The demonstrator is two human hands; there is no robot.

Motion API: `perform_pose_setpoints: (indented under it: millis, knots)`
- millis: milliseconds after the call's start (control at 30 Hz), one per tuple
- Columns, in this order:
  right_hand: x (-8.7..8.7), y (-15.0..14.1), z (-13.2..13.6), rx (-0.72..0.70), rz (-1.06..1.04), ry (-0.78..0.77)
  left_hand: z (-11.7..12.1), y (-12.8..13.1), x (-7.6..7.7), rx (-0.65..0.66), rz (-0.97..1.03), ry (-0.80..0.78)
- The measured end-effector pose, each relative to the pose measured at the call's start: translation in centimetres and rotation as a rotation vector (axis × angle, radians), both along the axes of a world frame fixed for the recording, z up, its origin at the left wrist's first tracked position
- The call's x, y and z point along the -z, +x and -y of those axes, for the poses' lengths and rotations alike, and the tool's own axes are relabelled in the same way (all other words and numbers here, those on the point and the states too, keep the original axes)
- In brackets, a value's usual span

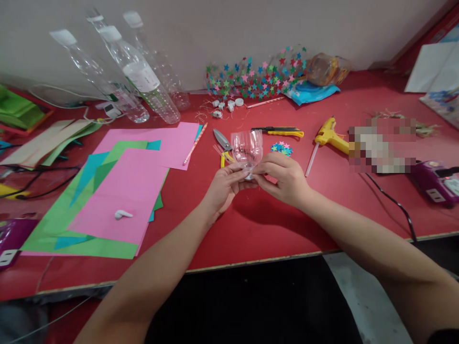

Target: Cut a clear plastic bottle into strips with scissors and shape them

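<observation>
Both my hands meet over the middle of the red table (251, 229). They hold a clear plastic cup-shaped bottle piece (246, 147), open end up. My left hand (224, 186) pinches its lower left side and my right hand (285, 179) pinches the lower right, fingers closed around the base. A small pile of coloured paper stars (281, 148) lies just right of the piece, and scissors (222, 142) with yellow handles lie just left of it.
Pink, green and blue paper sheets (118, 196) cover the left side, with a small white object (123, 214) on them. Several clear bottles (139, 76) lean at the back left. A star-covered bottle (258, 76), yellow utility knife (281, 131), yellow glue gun (332, 136) and purple power strip (435, 181) lie around.
</observation>
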State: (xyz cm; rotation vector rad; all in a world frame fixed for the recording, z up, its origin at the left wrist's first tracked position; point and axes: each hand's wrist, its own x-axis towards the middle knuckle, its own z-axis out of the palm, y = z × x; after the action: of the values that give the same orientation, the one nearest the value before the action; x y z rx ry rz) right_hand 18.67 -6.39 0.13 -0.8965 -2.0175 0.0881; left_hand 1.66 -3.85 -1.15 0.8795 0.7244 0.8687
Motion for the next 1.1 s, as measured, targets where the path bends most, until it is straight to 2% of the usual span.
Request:
perform_pose_setpoints:
  millis: [233, 533, 700, 867, 1000, 1100]
  knots:
    - [0.2, -0.2, 0.0, -0.003, 0.037, -0.060, -0.1, -0.1, 0.2, 0.003, -0.039, -0.031]
    - [-0.2, 0.0, 0.1, 0.114, -0.010, 0.011, -0.1, 0.3, 0.6, -0.045, -0.117, 0.102]
    - [0.1, -0.1, 0.2, 0.095, 0.054, 0.085, -0.3, 0.1, 1.0, -0.037, -0.171, 0.148]
    - [0.3, -0.1, 0.3, 0.083, 0.079, 0.096, -0.4, 0.0, 1.3, -0.011, -0.126, 0.181]
    - [-0.2, 0.1, 0.3, 0.079, 0.033, 0.121, -0.4, 0.2, 1.0, -0.034, -0.089, 0.161]
    - [-0.9, 0.4, 0.2, 0.137, -0.083, 0.095, -0.3, 0.3, 0.8, -0.043, -0.103, 0.119]
